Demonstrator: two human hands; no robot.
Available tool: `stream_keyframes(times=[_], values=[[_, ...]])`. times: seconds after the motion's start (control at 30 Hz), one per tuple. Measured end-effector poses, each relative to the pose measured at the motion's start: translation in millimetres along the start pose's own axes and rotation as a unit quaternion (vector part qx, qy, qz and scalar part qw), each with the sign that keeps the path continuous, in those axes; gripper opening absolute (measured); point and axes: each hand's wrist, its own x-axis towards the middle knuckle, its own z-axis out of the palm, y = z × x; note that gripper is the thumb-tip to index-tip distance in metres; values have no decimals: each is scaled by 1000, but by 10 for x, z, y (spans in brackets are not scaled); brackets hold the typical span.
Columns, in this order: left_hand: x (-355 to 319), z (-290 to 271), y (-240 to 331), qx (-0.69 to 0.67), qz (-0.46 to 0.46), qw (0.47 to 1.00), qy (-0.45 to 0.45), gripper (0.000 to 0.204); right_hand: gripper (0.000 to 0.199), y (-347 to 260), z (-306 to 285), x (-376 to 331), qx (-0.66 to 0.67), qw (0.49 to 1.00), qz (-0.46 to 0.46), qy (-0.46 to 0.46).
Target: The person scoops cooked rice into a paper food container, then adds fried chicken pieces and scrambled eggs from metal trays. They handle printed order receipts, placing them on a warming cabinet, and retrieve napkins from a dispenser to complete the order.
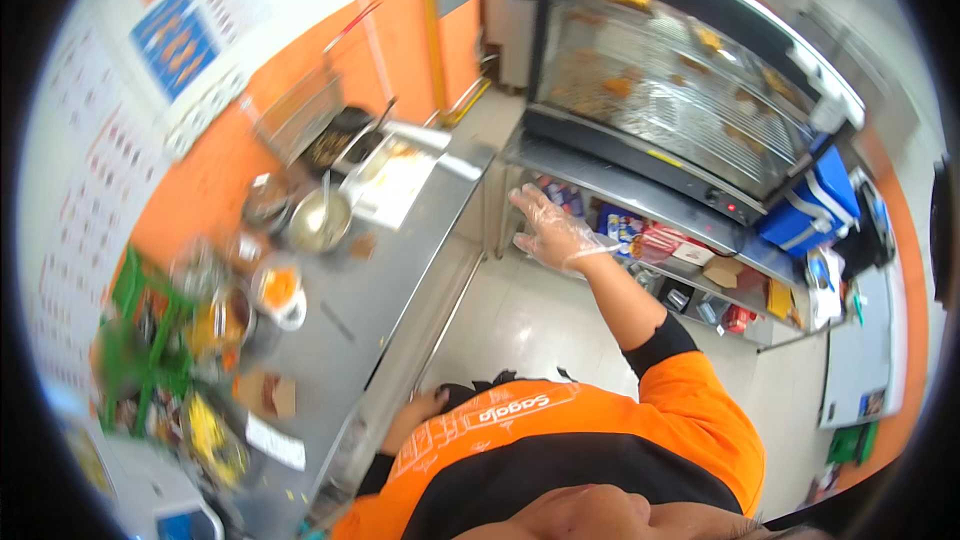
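**Gloved hand at the shelf under the warmer**

Clear plastic covers the right hand [553, 230] — a thin disposable glove — and the hand is stretched out from an orange sleeve with a black cuff, fingers spread apart and flat, gripping nothing. It hovers at the front edge of the steel shelf unit [640, 202], just above the lower shelf where coloured packets and small boxes [640, 235] lie in a row. On top of that unit stands the black glass-fronted warming cabinet [670, 90], with fried pieces on its wire racks.

The bare left hand [412, 412] is low down, beside the edge of the long stainless-steel worktop [400, 280]; its fingers are mostly hidden, so I cannot tell whether the grip is closed or loose. Well apart from both hands, the worktop carries a round metal bowl [320, 220], a small pot of orange sauce [278, 290] and a white tray [395, 185] — all blurred.
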Motion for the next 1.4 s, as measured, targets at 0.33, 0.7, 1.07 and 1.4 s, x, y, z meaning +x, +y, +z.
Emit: stream_keyframes(times=[0.33,0.7,1.07,1.4], values=[[940,-868,786,-189,35,978,-87,51,70,1346,-914,2115,-245,958,82,122],[2508,-2354,2917,-147,188,957,-166,36,55,2664,-1859,1370,-174,781,15,600],[3135,-2491,3677,-120,208,949,-207,31,51,5075,-3156,-1609,-114,575,572,574],[2846,-1594,3930,-136,205,956,-158,38,39,5213,-2755,-1610,-195,588,386,683]])
